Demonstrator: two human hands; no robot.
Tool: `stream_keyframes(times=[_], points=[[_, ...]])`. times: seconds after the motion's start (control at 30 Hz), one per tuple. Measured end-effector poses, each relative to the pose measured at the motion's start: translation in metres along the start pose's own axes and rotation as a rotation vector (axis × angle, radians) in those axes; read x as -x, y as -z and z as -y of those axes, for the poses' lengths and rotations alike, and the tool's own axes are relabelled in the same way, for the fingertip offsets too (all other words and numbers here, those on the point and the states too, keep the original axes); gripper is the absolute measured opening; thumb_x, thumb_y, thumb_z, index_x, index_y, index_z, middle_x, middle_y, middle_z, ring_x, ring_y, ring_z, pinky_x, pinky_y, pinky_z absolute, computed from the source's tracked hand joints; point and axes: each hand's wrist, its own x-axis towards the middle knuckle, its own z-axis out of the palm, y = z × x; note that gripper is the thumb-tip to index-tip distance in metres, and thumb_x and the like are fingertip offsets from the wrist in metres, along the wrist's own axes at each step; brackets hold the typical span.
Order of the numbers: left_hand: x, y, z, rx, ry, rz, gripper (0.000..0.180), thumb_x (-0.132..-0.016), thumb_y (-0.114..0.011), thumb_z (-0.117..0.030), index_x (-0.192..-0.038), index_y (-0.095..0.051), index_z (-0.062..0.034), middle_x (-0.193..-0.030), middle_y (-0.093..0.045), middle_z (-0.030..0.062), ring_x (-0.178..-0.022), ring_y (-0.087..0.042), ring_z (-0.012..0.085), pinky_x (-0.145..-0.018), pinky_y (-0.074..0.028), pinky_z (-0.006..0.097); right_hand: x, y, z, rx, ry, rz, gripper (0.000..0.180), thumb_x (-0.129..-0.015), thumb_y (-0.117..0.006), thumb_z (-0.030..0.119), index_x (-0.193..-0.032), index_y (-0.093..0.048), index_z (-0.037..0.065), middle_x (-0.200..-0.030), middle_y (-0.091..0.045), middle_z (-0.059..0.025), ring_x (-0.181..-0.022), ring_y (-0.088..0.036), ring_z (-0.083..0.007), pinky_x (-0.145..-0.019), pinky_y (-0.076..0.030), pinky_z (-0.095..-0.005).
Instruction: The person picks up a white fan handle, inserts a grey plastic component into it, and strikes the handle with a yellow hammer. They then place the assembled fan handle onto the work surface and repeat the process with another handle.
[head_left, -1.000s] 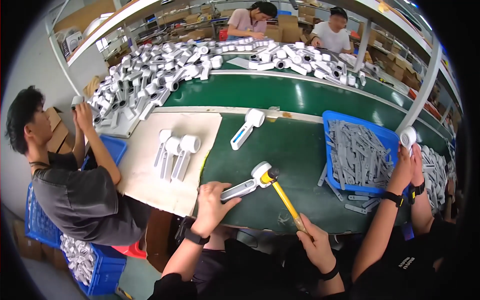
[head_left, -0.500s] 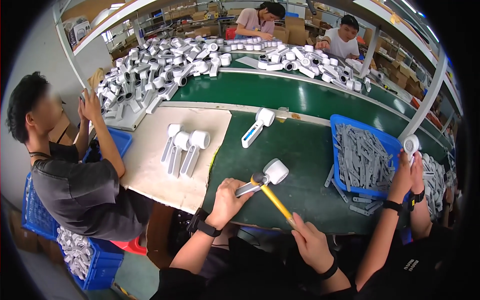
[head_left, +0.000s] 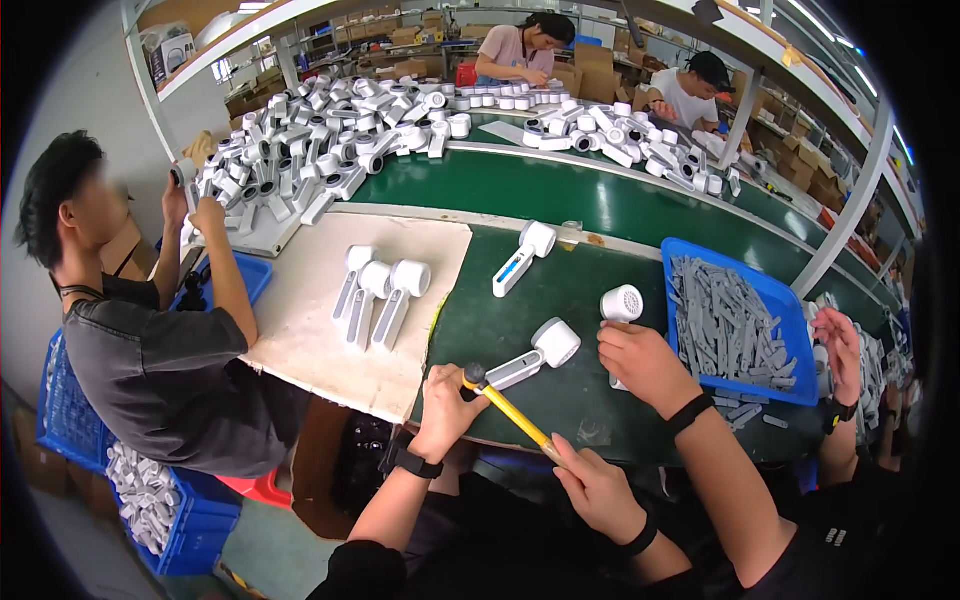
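Head view: the left hand (head_left: 446,410) is grasping the near end of a white-and-grey plastic handheld device with a drum-shaped head (head_left: 555,344), which is lying on the dark green work mat (head_left: 480,312) in front of the person, its round end pointing away and to the right. The right hand (head_left: 602,495) is clenching a yellow-handled hammer with a black head (head_left: 514,412). The hammer's striking end is overlapping the left thumb area; whether it is touching skin or casing, I cannot tell.

Principal hazard, in my judgement: a bruised thumb, since the striking end is standing so near the steadying fingers; a short or skewed blow would cause it. Second: a cracked or dented casing, from force landing off-centre. Third: the device skidding or twisting, since only one hand is bracing it and its bulky round end is likely giving uneven support.

A co-worker's hand (head_left: 645,362) is holding a white round-headed unit (head_left: 622,304) to the right; a wide swing could be catching it. A loose white unit with a blue strip in its handle (head_left: 524,258) is lying beyond; a device pushed far forward could be knocking it.
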Motion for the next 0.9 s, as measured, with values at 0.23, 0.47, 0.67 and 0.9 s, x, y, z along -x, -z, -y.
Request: stream_keyframes(times=[0.23,0.47,0.67,0.9], points=[[-0.003,0.011,-0.016,-0.077,-0.047,0.052,0.027,-0.068,-0.083,-0.018,-0.089,-0.072,-0.0035,-0.089,-0.067,0.0126,-0.089,-0.059,0.0332,-0.084,-0.046,0.041,0.011,0.011,-0.013,-0.061,-0.009,-0.262,0.048,-0.091,-0.064,0.007,-0.138,-0.054,0.008,-0.083,-0.059,-0.0154,-0.073,-0.061,-0.0314,-0.069,-0.049,-0.0364],[-0.012,0.005,-0.036,-0.236,-0.086,0.091,0.036,-0.07,-0.082,-0.021,-0.099,-0.07,-0.0042,-0.097,-0.065,0.0146,-0.096,-0.058,0.0349,-0.085,-0.047,0.044,0.014,0.023,-0.031,0.037,-0.128,-0.239,0.049,-0.092,-0.063,0.008,-0.139,-0.052,0.008,-0.087,-0.061,-0.0153,-0.076,-0.061,-0.0332,-0.07,-0.05,-0.0369],[-0.035,0.003,-0.05,-0.038,-0.212,0.255,0.051,-0.083,-0.068,-0.001,-0.132,-0.056,-0.0044,-0.108,-0.064,0.0213,-0.101,-0.06,0.0418,-0.088,-0.049,0.046,0.012,0.015,-0.056,-0.027,-0.151,-0.181,0.05,-0.094,-0.062,0.013,-0.143,-0.049,0.011,-0.086,-0.06,-0.0141,-0.078,-0.061,-0.0325,-0.071,-0.05,-0.0386],[-0.05,0.035,0.021,-0.36,-0.069,-0.029,0.052,-0.086,-0.058,0.005,-0.137,-0.05,-0.0013,-0.125,-0.058,0.0242,-0.113,-0.058,0.0422,-0.096,-0.047,0.045,0.053,0.016,-0.081,-0.248,-0.141,-0.44,0.049,-0.096,-0.06,0.013,-0.144,-0.048,0.007,-0.087,-0.06,-0.0134,-0.078,-0.062,-0.0263,-0.074,-0.049,-0.033]])
